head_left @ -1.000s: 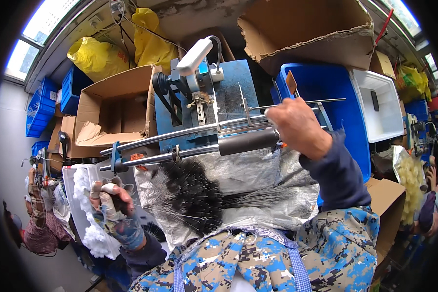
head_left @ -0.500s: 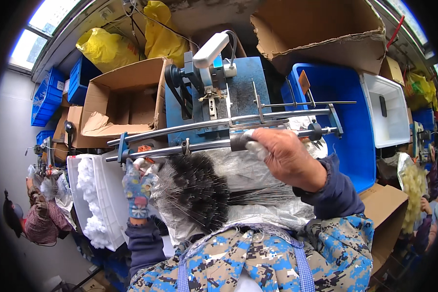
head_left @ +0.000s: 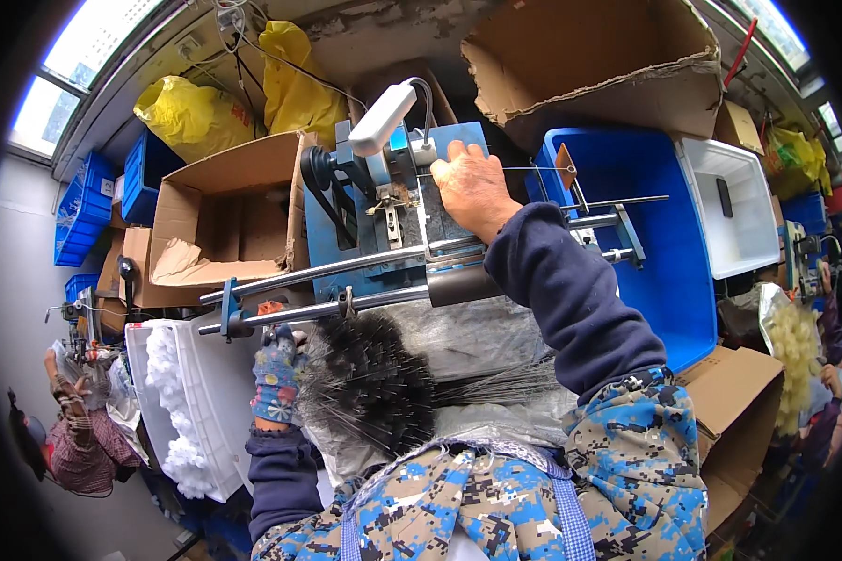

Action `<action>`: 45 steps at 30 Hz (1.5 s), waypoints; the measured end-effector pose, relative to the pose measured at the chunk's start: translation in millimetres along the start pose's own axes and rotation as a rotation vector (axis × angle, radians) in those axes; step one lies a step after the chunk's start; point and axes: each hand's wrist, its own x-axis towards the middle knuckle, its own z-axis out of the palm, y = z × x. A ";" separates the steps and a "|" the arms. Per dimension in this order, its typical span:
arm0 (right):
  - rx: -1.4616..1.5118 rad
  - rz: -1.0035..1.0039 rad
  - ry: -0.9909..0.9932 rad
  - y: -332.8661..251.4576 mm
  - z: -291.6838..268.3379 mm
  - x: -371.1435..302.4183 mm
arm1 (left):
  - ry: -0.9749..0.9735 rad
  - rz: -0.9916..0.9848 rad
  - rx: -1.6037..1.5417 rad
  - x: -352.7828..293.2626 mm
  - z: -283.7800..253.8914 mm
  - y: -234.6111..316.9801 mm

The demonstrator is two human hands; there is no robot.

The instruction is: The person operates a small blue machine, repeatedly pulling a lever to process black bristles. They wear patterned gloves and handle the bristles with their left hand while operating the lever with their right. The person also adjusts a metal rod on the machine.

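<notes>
My right hand [head_left: 475,192], bare, is over the blue machine [head_left: 331,245]. Its fingers are curled at a thin metal wire [head_left: 536,169] that shows on both sides of the hand. My left hand [head_left: 277,379], in a patterned glove, is below the left end of the lower metal rail [head_left: 313,310]. Its fingers are bent together beside an orange piece [head_left: 269,308]; what they hold, if anything, cannot be made out. A bundle of black bristle brushes [head_left: 379,383] with thin wire stems lies on a silvery sheet [head_left: 482,332] in front of me.
Left of me is a white bin [head_left: 217,411] with white fluffy pieces [head_left: 180,425]. An open cardboard box [head_left: 229,224] flanks the machine. On the right stand a blue bin [head_left: 674,271] and a white tub [head_left: 753,229]. Other people work at both sides.
My right hand has left the dark cylinder on the lower rail and moved up and away onto the machine, at a thin wire. The left hand has shifted slightly below the rail end.
</notes>
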 end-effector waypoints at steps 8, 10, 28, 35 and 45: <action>-0.074 -0.067 0.058 -4.3 -0.9 -5.7 | 0.190 0.215 0.053 -9.3 -38.3 36.3; -0.050 -0.087 0.063 -3.9 -2.3 -6.2 | 0.293 0.234 0.095 -15.4 -56.4 48.7; 0.051 -0.074 0.067 3.9 8.5 -3.5 | 0.582 0.162 -1.200 -17.2 -73.4 100.8; 0.068 0.065 -0.110 5.5 -2.3 0.2 | 0.552 0.093 -1.272 -13.9 -67.3 114.1; 0.036 0.069 -0.038 7.7 -16.0 -49.8 | 0.425 0.130 -1.419 -4.8 -63.9 116.9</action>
